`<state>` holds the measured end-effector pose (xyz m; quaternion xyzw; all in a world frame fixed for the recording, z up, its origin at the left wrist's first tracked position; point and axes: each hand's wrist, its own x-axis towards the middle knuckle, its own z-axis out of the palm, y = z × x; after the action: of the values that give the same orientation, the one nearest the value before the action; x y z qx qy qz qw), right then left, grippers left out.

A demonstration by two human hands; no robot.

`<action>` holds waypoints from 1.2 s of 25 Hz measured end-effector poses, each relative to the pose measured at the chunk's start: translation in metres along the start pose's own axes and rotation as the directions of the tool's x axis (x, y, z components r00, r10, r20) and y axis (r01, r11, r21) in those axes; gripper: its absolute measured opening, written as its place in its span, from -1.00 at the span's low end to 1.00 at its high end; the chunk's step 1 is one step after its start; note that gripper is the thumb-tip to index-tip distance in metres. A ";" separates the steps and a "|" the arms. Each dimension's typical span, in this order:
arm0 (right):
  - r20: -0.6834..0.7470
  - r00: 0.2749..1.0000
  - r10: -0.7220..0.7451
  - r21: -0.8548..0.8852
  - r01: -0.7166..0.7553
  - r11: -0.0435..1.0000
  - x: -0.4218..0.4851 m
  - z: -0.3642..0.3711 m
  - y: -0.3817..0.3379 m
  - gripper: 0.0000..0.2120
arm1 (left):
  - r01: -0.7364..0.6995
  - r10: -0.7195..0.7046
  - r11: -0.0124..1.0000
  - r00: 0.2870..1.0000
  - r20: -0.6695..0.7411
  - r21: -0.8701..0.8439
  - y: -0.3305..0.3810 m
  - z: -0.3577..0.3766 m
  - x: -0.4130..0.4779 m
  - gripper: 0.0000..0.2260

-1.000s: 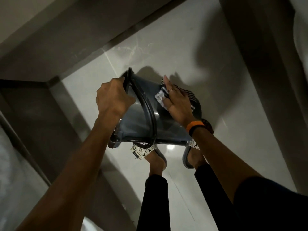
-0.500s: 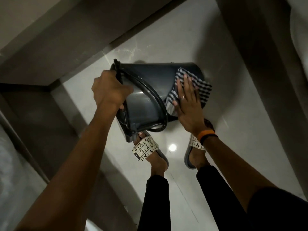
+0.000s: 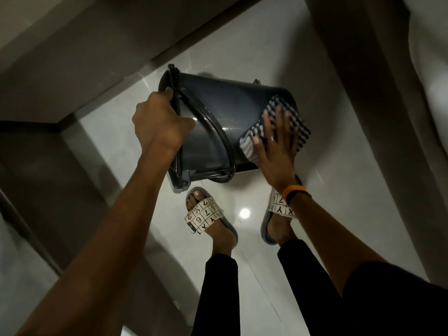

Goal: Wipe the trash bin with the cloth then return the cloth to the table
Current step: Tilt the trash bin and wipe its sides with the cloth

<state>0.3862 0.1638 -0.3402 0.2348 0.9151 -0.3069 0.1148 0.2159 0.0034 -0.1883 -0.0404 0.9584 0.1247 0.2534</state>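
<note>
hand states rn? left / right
Left hand: closed on the rim of the tilted trash bin.
Right hand: open, fingers spread flat, pressing the striped cloth against the bin's side.

Glossy pale tiled floor down there, with a bright round light reflection sitting between the 2 feet. Both feet are in slide sandals, left sandal and right sandal, cream straps printed with a black grid of numbers and letters, grey soles. Black trousers above them. Orange and black wristband too. Dark baseboard runs along the wall.
</note>
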 end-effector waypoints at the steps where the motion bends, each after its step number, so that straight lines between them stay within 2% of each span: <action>1: 0.002 0.998 0.065 0.080 -0.065 0.995 0.006 -0.004 0.003 -0.40 | -0.019 0.019 1.000 1.000 -0.015 0.009 0.003 0.001 0.001 -0.60; 3: 0.008 0.985 0.172 0.214 -0.170 0.962 0.028 -0.010 -0.014 -0.36 | -0.035 0.037 0.999 0.997 -0.069 0.031 0.011 0.001 0.000 -0.59; 4: 0.013 0.985 0.173 0.222 -0.171 0.960 0.036 -0.014 -0.029 -0.35 | -0.040 0.045 0.998 0.995 -0.094 0.052 0.014 0.000 -0.002 -0.53; 5: 0.009 0.994 0.106 0.184 -0.106 0.977 0.040 -0.016 -0.044 -0.36 | -0.055 0.064 0.995 0.991 -0.114 0.079 0.017 0.000 -0.005 -0.46; 6: 0.006 1.000 -0.030 0.128 0.029 0.991 0.039 -0.017 -0.057 -0.38 | -0.084 0.098 0.991 0.986 -0.131 0.108 0.018 -0.001 -0.007 -0.41; 8: 0.043 0.957 -0.286 0.092 0.282 0.955 0.031 -0.018 -0.071 -0.42 | -0.150 0.174 0.975 0.974 -0.147 0.161 0.018 -0.003 -0.015 -0.38; 9: 0.065 0.949 -0.309 0.144 0.298 0.944 0.027 -0.020 -0.070 -0.43 | -0.177 0.207 0.964 0.968 -0.143 0.198 0.015 -0.003 -0.021 -0.38; 10: 0.075 0.962 -0.264 0.219 0.242 0.945 0.022 -0.021 -0.067 -0.42 | -0.198 0.235 0.949 0.963 -0.130 0.247 0.013 -0.001 -0.029 -0.37; 12: 0.104 0.994 -0.016 0.422 -0.030 0.906 0.011 -0.024 -0.059 -0.39 | -0.240 0.282 0.913 0.955 -0.087 0.330 0.003 0.014 -0.056 -0.34; 14: 0.204 0.953 0.224 0.632 -0.302 0.713 0.002 -0.024 -0.050 -0.37 | -0.276 0.315 0.902 0.947 -0.069 0.331 -0.014 0.032 -0.086 -0.32; 15: 0.244 0.923 0.296 0.684 -0.381 0.622 -0.003 -0.023 -0.046 -0.36 | -0.296 0.334 0.900 0.940 -0.071 0.321 -0.023 0.040 -0.100 -0.30; 17: 0.264 0.895 0.359 0.711 -0.432 0.555 -0.012 -0.018 -0.042 -0.38 | -0.320 0.357 0.899 0.931 -0.076 0.299 -0.044 0.050 -0.121 -0.26; 18: 0.256 0.893 0.371 0.710 -0.434 0.555 -0.018 -0.015 -0.042 -0.39 | -0.321 0.349 0.918 0.933 -0.088 0.232 -0.054 0.054 -0.127 -0.25; 20: 0.248 0.907 0.340 0.668 -0.414 0.619 -0.035 -0.007 -0.050 -0.36 | -0.289 0.277 0.953 0.952 -0.133 -0.086 -0.069 0.059 -0.135 -0.35; 22: 0.222 0.953 0.208 0.571 -0.300 0.764 -0.059 0.003 -0.064 -0.30 | -0.165 0.112 0.907 0.981 -0.155 -0.388 -0.073 0.058 -0.137 -0.52; 23: 0.190 0.975 0.111 0.497 -0.193 0.846 -0.069 0.009 -0.071 -0.30 | -0.106 0.034 0.891 0.985 -0.169 -0.442 -0.070 0.056 -0.135 -0.56; 25: 0.117 0.992 -0.049 0.357 0.004 0.934 -0.085 0.020 -0.076 -0.33 | -0.055 -0.034 0.927 0.973 -0.228 -0.371 -0.059 0.057 -0.126 -0.54; 26: 0.091 0.993 -0.078 0.317 0.045 0.947 -0.086 0.024 -0.076 -0.34 | -0.047 -0.031 0.953 0.968 -0.250 -0.299 -0.054 0.058 -0.120 -0.54; 30: 0.076 0.997 -0.011 0.243 -0.008 0.970 -0.076 0.027 -0.070 -0.38 | 0.001 0.004 1.000 0.964 -0.266 0.021 -0.038 0.053 -0.092 -0.46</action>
<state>0.4185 0.0714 -0.2990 0.2345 0.8658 -0.4254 0.1200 0.3258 -0.0180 -0.1952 -0.0535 0.9850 0.1084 0.1230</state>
